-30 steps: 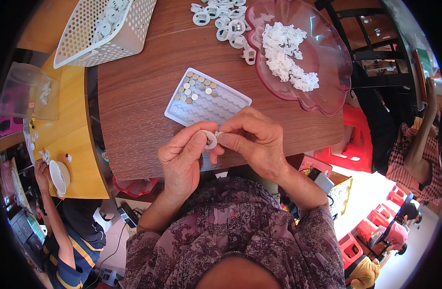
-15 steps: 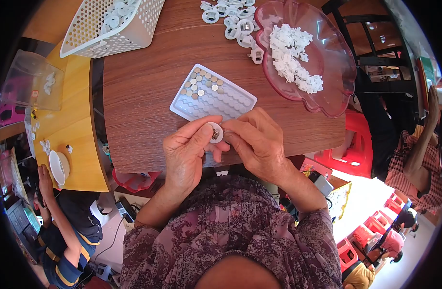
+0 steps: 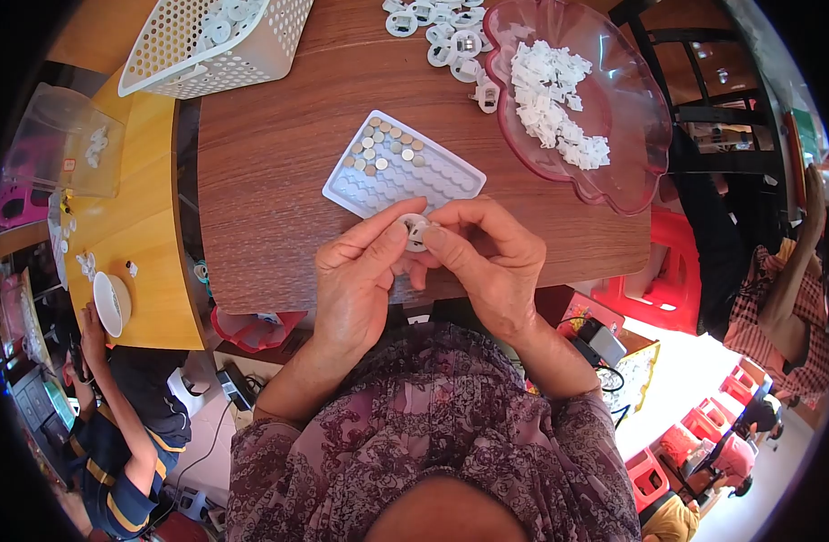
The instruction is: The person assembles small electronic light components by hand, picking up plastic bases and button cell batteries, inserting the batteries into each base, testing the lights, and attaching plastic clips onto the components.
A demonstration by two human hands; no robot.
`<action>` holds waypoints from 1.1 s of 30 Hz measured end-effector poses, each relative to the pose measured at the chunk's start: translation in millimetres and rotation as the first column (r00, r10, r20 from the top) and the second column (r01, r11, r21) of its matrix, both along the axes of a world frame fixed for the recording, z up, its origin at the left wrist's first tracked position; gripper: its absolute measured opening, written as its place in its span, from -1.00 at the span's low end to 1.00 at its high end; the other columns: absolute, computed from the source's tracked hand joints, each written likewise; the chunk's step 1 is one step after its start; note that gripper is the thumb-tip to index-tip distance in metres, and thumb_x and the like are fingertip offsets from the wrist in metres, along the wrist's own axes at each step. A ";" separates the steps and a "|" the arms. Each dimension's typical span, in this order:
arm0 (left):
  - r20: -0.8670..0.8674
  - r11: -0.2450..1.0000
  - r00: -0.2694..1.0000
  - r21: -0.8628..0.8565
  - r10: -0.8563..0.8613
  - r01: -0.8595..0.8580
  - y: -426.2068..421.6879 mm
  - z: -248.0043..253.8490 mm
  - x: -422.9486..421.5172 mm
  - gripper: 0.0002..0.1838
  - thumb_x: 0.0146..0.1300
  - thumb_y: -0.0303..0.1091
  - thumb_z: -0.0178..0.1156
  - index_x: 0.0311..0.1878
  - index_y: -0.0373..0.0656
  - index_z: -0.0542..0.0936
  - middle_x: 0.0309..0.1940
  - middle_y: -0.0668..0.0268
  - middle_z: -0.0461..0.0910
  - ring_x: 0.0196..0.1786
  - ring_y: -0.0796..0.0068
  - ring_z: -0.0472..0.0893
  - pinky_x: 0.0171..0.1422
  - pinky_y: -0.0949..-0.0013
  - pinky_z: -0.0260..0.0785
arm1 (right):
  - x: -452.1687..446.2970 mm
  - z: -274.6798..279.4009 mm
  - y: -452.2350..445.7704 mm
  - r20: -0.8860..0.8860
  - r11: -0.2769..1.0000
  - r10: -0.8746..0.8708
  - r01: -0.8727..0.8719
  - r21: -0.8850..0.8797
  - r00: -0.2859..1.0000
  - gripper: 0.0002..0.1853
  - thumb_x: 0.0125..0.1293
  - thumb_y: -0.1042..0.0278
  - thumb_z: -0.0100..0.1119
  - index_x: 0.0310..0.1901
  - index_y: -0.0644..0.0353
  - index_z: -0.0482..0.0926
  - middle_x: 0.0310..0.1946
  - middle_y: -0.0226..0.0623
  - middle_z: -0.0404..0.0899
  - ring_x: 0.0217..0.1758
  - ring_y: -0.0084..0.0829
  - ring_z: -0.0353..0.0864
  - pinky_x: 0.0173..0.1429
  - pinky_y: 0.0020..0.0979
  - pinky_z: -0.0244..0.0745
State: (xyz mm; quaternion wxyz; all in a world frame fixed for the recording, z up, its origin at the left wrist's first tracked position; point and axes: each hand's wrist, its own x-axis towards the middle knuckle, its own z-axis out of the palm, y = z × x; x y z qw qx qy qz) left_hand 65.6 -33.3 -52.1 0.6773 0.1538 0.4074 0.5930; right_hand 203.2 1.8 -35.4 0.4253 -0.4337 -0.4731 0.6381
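Note:
Between my two hands, just below the tray, is a small round white part (image 3: 414, 232) with a dark and metallic middle. My left hand (image 3: 360, 266) pinches its left edge between thumb and forefinger. The thumb and fingers of my right hand (image 3: 496, 262) press on its right side, the thumb over its face. Behind my fingertips lies a white plastic tray (image 3: 433, 185) with rows of round hollows. Several button cells (image 3: 382, 164) sit in its upper left part. Whether a small piece is under my right thumb is hidden.
A pink scalloped bowl (image 3: 636, 117) holds small white pieces (image 3: 550, 99). Several round white parts (image 3: 440, 54) lie beside it. At the back left stands a white perforated basket (image 3: 243, 68). A co-worker's arm (image 3: 116, 397) reaches to the yellow table (image 3: 157, 262) near a white bowl (image 3: 112, 304).
My right thumb has moved onto the face of the round part, which both hands have raised slightly. In view, the tray and basket have shifted a little up and right.

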 end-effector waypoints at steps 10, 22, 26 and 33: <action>0.078 0.988 0.985 0.013 -0.153 0.153 -2.7 -11.8 -9.4 -0.62 0.31 -0.39 0.10 0.13 -0.43 0.45 -0.11 0.07 0.58 -0.19 0.29 0.62 -0.24 0.38 0.49 | 8.0 -8.8 7.4 0.213 0.969 -0.011 -0.042 0.243 0.977 -0.92 0.17 0.63 0.22 -0.29 0.32 0.59 -0.38 -0.34 0.50 -0.47 -0.62 0.58 -0.43 -0.61 0.42; 0.146 0.992 0.982 0.025 -0.124 0.122 -4.6 -15.1 -8.2 -0.60 0.24 -0.34 0.20 0.08 -0.41 0.48 -0.12 0.11 0.59 -0.20 0.34 0.61 -0.22 0.40 0.41 | 12.4 -1.6 4.2 0.346 0.855 -0.172 -0.035 0.518 0.922 -0.85 0.14 0.65 0.24 -0.23 0.34 0.62 -0.32 -0.31 0.53 -0.31 -0.59 0.49 -0.23 -0.59 0.36; 0.174 0.995 0.980 0.044 -0.091 0.085 -5.1 -18.3 -7.1 -0.60 0.22 -0.39 0.21 0.08 -0.41 0.48 -0.13 0.11 0.59 -0.19 0.36 0.60 -0.21 0.39 0.42 | 5.5 1.6 -1.9 0.092 0.981 -0.031 0.013 0.194 0.995 -0.85 0.11 0.65 0.26 -0.24 0.32 0.63 -0.32 -0.31 0.53 -0.34 -0.61 0.48 -0.28 -0.60 0.35; 0.204 0.997 0.976 0.020 -0.072 0.070 -3.8 -15.7 -6.2 -0.62 0.21 -0.44 0.21 0.06 -0.43 0.48 -0.14 0.12 0.59 -0.20 0.40 0.58 -0.20 0.37 0.44 | 8.4 -8.5 0.3 0.284 0.912 -0.074 -0.050 0.408 0.956 -0.86 0.11 0.64 0.26 -0.26 0.34 0.63 -0.36 -0.34 0.54 -0.36 -0.63 0.49 -0.36 -0.62 0.34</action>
